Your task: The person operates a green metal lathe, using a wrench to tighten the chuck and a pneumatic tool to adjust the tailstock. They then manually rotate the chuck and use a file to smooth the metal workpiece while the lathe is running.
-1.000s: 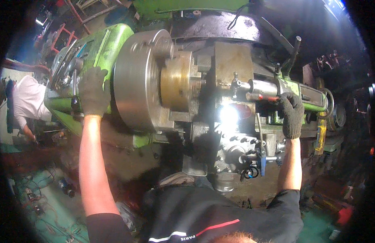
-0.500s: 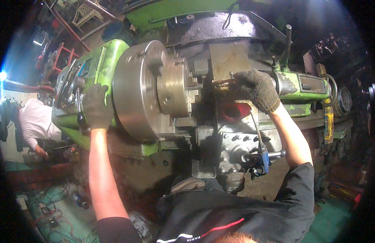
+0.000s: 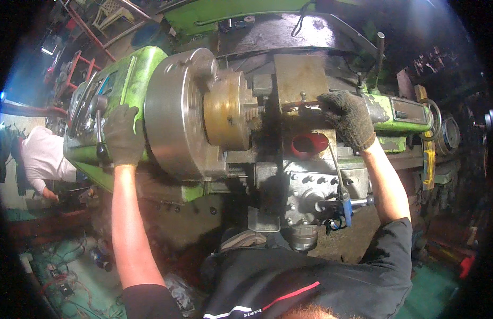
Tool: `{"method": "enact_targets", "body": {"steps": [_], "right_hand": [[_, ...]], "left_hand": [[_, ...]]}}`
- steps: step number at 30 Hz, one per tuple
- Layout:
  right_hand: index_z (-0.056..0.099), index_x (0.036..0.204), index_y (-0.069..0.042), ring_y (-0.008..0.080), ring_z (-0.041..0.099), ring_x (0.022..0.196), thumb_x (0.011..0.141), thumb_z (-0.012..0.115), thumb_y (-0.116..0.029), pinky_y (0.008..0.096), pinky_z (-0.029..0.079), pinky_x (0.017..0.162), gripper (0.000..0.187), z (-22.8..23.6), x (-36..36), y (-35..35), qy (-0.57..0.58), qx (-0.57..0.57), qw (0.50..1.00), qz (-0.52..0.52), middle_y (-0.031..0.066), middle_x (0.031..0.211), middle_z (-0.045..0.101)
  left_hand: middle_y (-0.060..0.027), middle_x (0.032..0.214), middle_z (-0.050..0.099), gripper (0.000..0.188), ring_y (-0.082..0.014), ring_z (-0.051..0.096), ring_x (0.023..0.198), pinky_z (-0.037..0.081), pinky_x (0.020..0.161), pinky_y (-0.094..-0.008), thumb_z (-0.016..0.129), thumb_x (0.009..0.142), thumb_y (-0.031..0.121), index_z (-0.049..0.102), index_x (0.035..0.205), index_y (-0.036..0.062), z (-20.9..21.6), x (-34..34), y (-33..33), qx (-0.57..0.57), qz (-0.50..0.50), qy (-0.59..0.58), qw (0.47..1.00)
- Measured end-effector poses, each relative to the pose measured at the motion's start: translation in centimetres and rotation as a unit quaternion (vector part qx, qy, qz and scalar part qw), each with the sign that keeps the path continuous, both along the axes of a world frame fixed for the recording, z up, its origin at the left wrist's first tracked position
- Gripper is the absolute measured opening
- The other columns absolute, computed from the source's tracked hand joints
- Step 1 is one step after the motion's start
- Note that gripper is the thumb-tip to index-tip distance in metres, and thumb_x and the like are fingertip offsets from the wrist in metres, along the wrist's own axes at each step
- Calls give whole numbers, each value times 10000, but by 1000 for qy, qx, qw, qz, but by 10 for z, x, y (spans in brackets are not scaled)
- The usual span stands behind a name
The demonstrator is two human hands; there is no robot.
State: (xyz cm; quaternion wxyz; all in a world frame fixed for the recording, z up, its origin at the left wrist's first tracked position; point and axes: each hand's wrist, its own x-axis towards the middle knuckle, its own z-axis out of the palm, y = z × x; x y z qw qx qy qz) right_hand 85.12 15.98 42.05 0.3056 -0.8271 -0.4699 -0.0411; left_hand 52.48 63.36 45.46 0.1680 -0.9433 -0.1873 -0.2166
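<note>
Holding a black lever on the green machine, the left hand is clenched around it. The right hand grasps the tool block beside the round chuck.

Both bare forearms reach up and away from the body. The gloved left hand is closed in a grip, arm nearly straight. The gloved right hand is curled, fingers pointing left, elbow bent
</note>
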Motion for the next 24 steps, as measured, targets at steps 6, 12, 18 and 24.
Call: {"method": "enact_targets", "body": {"steps": [6, 12, 18, 24], "right_hand": [[843, 1218, -56, 344, 806, 1021, 920, 841, -164, 444, 633, 932, 317, 30, -17, 8, -15, -86, 996, -20, 181, 1097, 826], [833, 1175, -6, 304, 797, 1008, 978, 785, -160, 419, 614, 929, 255, 34, -22, -62, 140, 112, 968, -174, 170, 1104, 826], [857, 1131, -24, 353, 787, 1018, 1001, 754, -227, 460, 603, 949, 263, 45, -58, -87, 167, 10, 974, -151, 197, 1082, 818], [827, 1258, -55, 366, 765, 1183, 1038, 732, -339, 456, 583, 1049, 372, 10, -76, -124, 68, -16, 979, -191, 209, 1282, 793]], "left_hand": [[-170, 1312, 735, 331, -405, 663, 1326, 509, 1161, -529, 772, 907, 65, 744, 1237, 78, 1, 0, 0, -5, -2, 4, 1000], [-178, 1279, 731, 324, -417, 671, 1277, 527, 1119, -535, 772, 905, 61, 731, 1227, 70, -4, -6, 2, 6, -45, -26, 999], [-190, 1288, 718, 317, -429, 666, 1252, 528, 1098, -539, 734, 951, 131, 720, 1262, 70, -7, -10, 10, 42, -26, -55, 997], [-222, 1275, 717, 264, -428, 618, 1309, 488, 1137, -564, 679, 971, 137, 736, 1195, 8, -36, -36, -2, -12, 58, -138, 989]]}}
